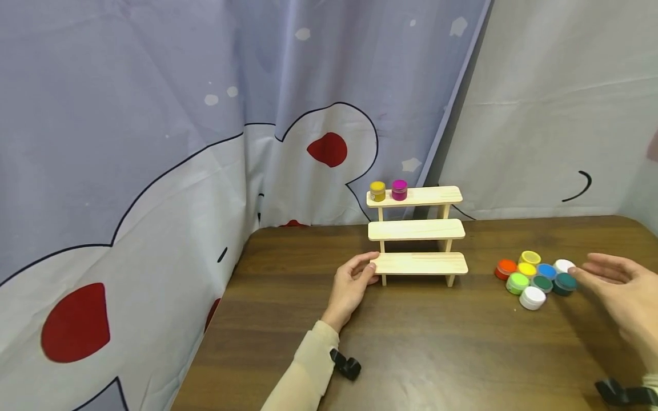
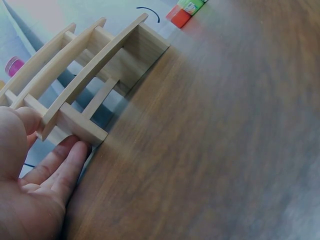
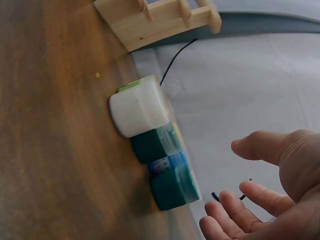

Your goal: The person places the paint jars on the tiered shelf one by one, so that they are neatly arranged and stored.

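A small wooden three-step display shelf [image 1: 418, 263] stands on the table. My left hand [image 1: 351, 287] holds it by the left end of the lowest step. In the left wrist view its thumb lies at the step's edge and its fingers rest against the side panel [image 2: 82, 125]. A yellow paint jar [image 1: 377, 192] and a magenta paint jar [image 1: 399, 190] sit on the left half of the top step. My right hand [image 1: 617, 285] hovers with spread fingers and nothing in them, beside a dark teal paint jar [image 1: 564, 284] and a white paint jar [image 1: 564, 266].
Right of the shelf, several more paint jars stand clustered: red [image 1: 506, 269], light green [image 1: 517, 283], blue [image 1: 546, 271], and white [image 1: 532, 298] at the front. A printed curtain [image 1: 308, 68] hangs behind the brown table [image 1: 437, 342].
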The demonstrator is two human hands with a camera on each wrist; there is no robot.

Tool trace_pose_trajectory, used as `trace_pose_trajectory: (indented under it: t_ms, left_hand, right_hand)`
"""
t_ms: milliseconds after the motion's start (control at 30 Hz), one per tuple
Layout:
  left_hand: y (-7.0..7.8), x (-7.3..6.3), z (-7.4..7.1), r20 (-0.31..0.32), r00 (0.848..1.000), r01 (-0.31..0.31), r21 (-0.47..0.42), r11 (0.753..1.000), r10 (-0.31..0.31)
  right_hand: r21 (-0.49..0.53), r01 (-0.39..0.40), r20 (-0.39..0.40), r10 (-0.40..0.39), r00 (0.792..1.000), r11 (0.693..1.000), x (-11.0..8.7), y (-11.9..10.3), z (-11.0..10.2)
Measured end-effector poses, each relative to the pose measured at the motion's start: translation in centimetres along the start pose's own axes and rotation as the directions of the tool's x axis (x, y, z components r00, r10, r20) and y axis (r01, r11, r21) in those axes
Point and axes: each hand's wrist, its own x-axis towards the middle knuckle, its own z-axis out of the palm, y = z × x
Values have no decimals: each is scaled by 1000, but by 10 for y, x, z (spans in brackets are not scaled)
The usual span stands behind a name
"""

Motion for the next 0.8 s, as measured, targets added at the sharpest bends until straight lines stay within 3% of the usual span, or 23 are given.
trace_pose_trajectory:
  t_ms: [100, 267, 400, 533, 800]
  left_hand:
    - [1, 0, 0, 3, 1000, -2, -1, 1000, 2]
    - [2, -1, 0, 4, 1000, 0, -4, 1000, 0]
    - [3, -2, 1, 6, 1000, 5, -3, 1000, -5]
    - [3, -3, 2, 4, 1000, 3, 2, 1000, -3]
    - [4, -2, 1, 2, 1000, -1, 2, 1000, 1]
  right_hand:
    - [4, -20, 2, 20, 1000, 1000, 1, 7, 1]
    - [-104, -43, 19, 45, 999, 994, 2, 14, 2]
    - [-213, -96, 9, 100, 995, 972, 4, 16, 4]
    - [-261, -135, 0, 140, 990, 956, 5, 19, 6]
    - [-283, -84, 22, 94, 995, 955, 6, 23, 8]
